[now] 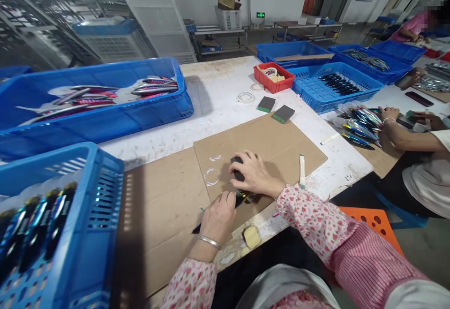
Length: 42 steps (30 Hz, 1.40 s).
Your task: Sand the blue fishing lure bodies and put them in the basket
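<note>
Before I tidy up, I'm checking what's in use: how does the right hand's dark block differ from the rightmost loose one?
The held block is gripped and partly covered by the right hand; the loose block lies untouched. The loose block shows a green side; on the held block, no green is visible. Both look dark.

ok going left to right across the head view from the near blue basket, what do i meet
Near blue basket → left hand → right hand → white strip by the sleeve → pile of shiny lures → co-worker's hand → dark flat object.
</note>
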### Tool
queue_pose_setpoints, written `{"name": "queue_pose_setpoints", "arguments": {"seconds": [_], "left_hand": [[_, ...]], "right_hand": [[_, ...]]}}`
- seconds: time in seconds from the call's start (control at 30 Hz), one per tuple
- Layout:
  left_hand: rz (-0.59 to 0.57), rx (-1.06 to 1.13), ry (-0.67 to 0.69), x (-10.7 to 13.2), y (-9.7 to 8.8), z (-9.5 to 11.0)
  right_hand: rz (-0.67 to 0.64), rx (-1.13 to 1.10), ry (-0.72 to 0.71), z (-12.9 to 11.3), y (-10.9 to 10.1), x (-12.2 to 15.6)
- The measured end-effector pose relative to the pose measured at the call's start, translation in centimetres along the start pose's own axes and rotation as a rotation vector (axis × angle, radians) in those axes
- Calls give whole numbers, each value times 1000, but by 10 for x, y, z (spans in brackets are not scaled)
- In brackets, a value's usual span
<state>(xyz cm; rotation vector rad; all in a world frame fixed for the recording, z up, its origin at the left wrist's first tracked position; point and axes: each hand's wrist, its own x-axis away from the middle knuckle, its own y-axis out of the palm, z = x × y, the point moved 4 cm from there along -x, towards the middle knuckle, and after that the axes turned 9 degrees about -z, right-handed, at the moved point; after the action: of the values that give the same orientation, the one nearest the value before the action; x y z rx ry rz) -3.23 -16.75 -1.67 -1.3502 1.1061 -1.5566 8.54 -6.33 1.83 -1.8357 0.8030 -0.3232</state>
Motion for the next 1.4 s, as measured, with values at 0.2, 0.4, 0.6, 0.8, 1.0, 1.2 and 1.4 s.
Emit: {"name": "queue_pose_setpoints", "arguments": {"seconds": [0.2,0.4,0.6,0.8,1.0,1.2,1.4], "left_hand": [[-4,24,6,0,0,0],[1,12,-5,-1,3,-1],[-6,11,-6,-2,4,-2],[15,6,25,-2,5,-3],[20,-27,7,-2,6,-3],[19,-28,24,-2,4,-2],[3,-5,-2,-2,2,-3]], "right_hand": [[30,-35,89,23,-5,14],[-14,-18,4,13,-2,7],[-2,12,74,10,-4,9],[-20,-19,69,12,-5,9],[30,19,56,8,-3,9],[7,19,126,8,-4,11],[46,-1,108,3,-2,12]]}}
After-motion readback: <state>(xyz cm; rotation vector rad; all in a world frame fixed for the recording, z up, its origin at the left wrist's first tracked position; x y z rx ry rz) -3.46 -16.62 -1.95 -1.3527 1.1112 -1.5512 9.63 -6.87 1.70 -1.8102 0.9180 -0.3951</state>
